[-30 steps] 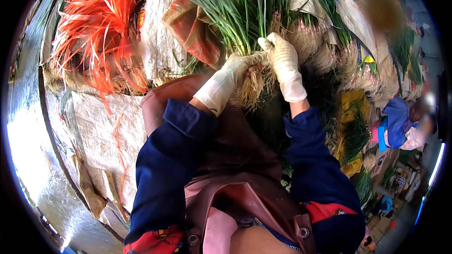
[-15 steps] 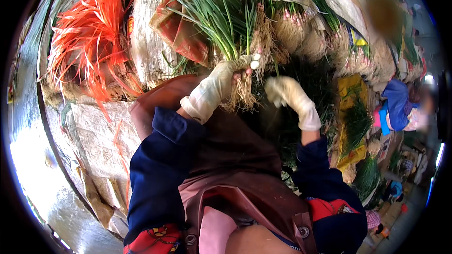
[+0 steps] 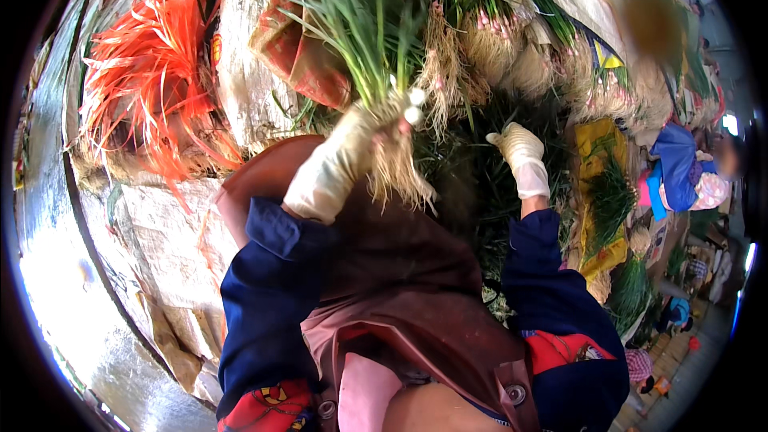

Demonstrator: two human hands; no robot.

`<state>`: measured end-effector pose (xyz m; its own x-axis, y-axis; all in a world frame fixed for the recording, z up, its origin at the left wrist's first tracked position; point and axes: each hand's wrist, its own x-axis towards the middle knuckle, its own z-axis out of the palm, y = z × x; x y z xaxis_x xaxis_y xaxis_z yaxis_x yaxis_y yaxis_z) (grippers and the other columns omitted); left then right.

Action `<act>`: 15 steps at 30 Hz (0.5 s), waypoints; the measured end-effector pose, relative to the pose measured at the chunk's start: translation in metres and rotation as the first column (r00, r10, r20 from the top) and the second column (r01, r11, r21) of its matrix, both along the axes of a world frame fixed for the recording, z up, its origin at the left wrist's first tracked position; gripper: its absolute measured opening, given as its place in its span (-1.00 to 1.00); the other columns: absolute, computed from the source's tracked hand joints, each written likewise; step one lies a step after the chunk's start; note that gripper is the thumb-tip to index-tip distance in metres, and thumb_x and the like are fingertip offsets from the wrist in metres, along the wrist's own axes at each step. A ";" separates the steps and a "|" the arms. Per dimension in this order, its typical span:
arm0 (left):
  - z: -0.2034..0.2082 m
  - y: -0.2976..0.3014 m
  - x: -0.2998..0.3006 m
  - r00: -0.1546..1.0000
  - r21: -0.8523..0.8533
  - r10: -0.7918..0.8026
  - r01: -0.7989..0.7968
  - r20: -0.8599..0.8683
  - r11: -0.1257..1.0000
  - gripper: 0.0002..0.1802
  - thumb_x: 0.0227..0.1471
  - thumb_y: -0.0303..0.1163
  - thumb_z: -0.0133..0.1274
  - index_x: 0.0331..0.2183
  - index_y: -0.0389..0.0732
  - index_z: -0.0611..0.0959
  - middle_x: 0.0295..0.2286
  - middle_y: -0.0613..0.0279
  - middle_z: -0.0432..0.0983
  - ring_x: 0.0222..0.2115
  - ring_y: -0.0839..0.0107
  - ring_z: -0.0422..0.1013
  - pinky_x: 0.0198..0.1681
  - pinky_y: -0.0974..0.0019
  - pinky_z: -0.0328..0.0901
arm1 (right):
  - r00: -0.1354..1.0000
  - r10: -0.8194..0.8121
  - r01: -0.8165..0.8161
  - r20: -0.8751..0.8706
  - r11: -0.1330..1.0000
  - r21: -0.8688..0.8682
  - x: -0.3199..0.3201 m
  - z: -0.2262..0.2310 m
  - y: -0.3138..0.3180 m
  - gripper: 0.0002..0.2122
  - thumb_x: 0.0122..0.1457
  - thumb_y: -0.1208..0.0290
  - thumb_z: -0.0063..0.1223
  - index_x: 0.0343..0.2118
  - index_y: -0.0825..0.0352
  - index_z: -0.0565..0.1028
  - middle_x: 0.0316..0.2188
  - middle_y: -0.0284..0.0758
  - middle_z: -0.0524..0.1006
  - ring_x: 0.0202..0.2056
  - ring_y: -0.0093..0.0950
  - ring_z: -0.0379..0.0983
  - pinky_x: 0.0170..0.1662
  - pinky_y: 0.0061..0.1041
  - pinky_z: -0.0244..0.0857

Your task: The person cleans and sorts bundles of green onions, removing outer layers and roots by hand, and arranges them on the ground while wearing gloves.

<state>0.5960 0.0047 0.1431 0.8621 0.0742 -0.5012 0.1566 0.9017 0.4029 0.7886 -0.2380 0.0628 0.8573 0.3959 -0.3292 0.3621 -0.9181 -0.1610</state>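
In a soiled white glove, my left hand [image 3: 340, 156] grips a bunch of spring onions [image 3: 372, 64] at the bulb end. Its green leaves point away from me, and pale stringy roots hang below the fist. Two white bulbs stick out on the bunch's right side. My right hand [image 3: 518, 152], also gloved, is apart from the bunch, over a dark pile of green leaves [image 3: 468, 168]. Its fingers are curled in and the thumb points left; whatever they may hold is hidden.
Red plastic strips [image 3: 152, 64] hang at the left by a white woven sack [image 3: 254, 64]. Rooted onion bundles [image 3: 488, 40] line the far side. A yellow sack [image 3: 600, 192] with greens lies right. A person in blue [image 3: 676, 160] is farther right.
My left hand has drawn the bunch slightly left and toward me. The right hand has moved away to the right, and its fingers now look curled.
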 end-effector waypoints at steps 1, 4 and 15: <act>0.006 0.003 0.005 0.993 0.036 0.117 -0.116 -0.032 0.993 -0.73 -0.04 -0.37 0.10 -0.25 -0.27 0.55 -0.54 0.30 0.49 -0.63 0.60 0.37 -0.75 0.69 0.13 | 0.969 -0.160 0.150 -0.187 0.986 -0.066 -0.018 0.033 0.018 -0.71 0.03 0.12 0.09 -0.55 0.28 0.45 -0.65 -0.33 0.47 -0.62 -0.51 0.33 -0.46 -0.52 0.25; -0.012 0.009 0.010 0.988 0.183 0.155 -0.152 -0.002 0.971 -0.71 -0.08 -0.39 0.14 -0.24 -0.26 0.58 -0.53 0.35 0.48 -0.60 0.57 0.37 -0.65 0.68 0.20 | 0.991 -0.025 0.085 -0.132 0.881 0.465 -0.048 0.070 0.068 -0.75 -0.01 0.15 0.15 -0.48 0.26 0.50 -0.58 -0.29 0.52 -0.59 -0.46 0.41 -0.46 -0.52 0.26; -0.024 -0.008 0.013 0.988 0.237 -0.144 0.152 -0.053 0.959 -0.76 -0.03 -0.35 0.09 -0.30 -0.29 0.61 -0.57 0.37 0.48 -0.68 0.70 0.24 -0.69 0.67 0.10 | 0.946 0.320 -0.217 -0.044 0.730 0.647 -0.123 0.083 0.088 -0.76 0.02 0.21 0.12 -0.37 0.28 0.49 -0.46 -0.31 0.53 -0.45 -0.46 0.45 -0.42 -0.51 0.29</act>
<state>0.6093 -0.0029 0.1194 0.8551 0.0690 -0.5139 0.2985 0.7449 0.5967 0.6652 -0.1502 0.1455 0.6464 0.7624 -0.0318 0.5036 -0.4575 -0.7328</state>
